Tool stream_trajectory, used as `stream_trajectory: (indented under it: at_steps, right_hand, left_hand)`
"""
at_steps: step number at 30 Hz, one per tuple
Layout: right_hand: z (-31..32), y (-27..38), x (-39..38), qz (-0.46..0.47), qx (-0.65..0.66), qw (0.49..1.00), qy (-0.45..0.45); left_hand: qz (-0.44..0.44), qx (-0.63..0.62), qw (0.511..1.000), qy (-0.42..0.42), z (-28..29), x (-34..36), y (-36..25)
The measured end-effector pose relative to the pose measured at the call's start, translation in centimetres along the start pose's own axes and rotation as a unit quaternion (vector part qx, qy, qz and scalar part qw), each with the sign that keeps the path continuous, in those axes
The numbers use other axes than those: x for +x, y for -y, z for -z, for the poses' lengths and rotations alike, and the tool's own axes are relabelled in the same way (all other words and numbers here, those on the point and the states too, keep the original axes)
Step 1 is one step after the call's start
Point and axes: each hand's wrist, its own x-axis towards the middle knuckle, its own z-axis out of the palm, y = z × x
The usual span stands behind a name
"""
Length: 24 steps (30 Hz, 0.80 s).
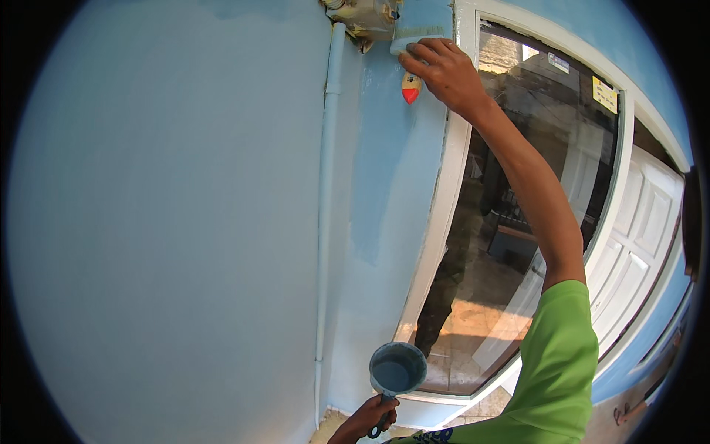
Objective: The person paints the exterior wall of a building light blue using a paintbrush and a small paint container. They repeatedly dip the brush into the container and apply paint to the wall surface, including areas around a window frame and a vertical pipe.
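Note:
My right hand (447,74), raised high at the end of a stretched arm, is closed around a wide paintbrush (410,87). The brush has a wooden handle with a red tip pointing down, and its bristles point up against the blue wall strip (377,185) beside the window frame. Lower down, my left hand (367,418) grips the handle of a dark dipper (398,368). Blue-grey paint shows inside the dipper's bowl. A darker, wet-looking blue patch covers the upper part of the wall strip; paler blue lies below it.
A light blue pipe (326,200) runs down the wall corner, beside a large pale blue wall (170,222). Overhead, a paint-stained box (364,18) juts out. To the right are a white-framed glass window (510,222) and a white panelled door (632,237).

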Motion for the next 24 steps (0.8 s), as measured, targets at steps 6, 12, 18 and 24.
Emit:
stream_trajectory:
  at_steps: [6, 12, 18, 24]
  right_hand:
    - [2.9, 8.6, -1.5, -0.011, 0.151, 0.979, 0.136]
    - [1.6, 1.6, -0.2, -0.027, -0.012, 0.999, -0.024]
    - [2.0, 5.9, -2.6, -0.035, 0.084, 0.994, 0.059]
    - [7.7, 18.9, -8.7, 0.035, 0.237, 0.964, 0.119]
  left_hand:
    - [0.007, 0.006, 1.000, -0.015, 0.7, -0.9, 0.1]
    - [0.020, -0.005, 1.000, -0.012, 0.0, -0.4, -0.3]
    - [0.024, 0.005, 1.000, -0.016, 0.1, -0.9, -0.7]
    - [0.026, 0.018, 0.999, -0.004, -0.5, -0.5, -1.0]
